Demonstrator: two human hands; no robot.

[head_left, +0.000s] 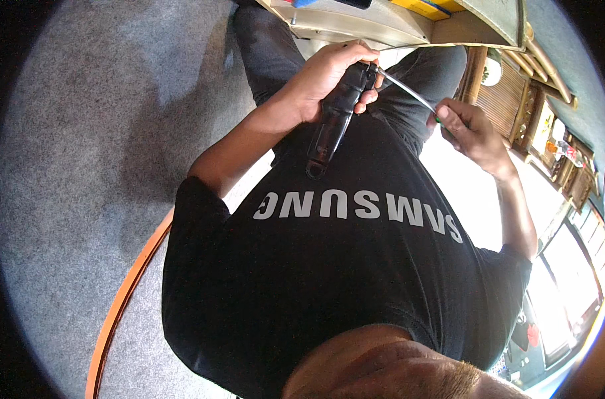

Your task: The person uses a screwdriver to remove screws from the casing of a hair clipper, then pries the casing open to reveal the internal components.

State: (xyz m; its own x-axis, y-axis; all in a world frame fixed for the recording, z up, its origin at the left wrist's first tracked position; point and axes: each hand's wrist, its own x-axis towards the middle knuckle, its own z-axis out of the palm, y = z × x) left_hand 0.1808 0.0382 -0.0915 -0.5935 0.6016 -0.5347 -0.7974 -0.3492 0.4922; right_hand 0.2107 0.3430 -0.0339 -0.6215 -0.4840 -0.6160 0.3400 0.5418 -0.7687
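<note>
My left hand (322, 83) is closed round a long black tapered object (336, 126) with a glossy surface, held over my lap with its narrow end pointing down toward my body. My right hand (469, 133) grips a screwdriver (409, 90) by its mostly hidden green handle. The long silver shaft reaches up and left to the top end of the black object, beside my left fingers; whether the tip sits in a screw is too small to tell. My black T-shirt and grey trousers are behind both hands.
Beyond my knees is an open pale cabinet or drawer (356, 23) holding blue, black and yellow items. Grey carpet (90, 126) lies at left with an orange strip (133, 279). At right are bamboo furniture (502, 100), a round white object (490, 70) and bright windows (562, 279).
</note>
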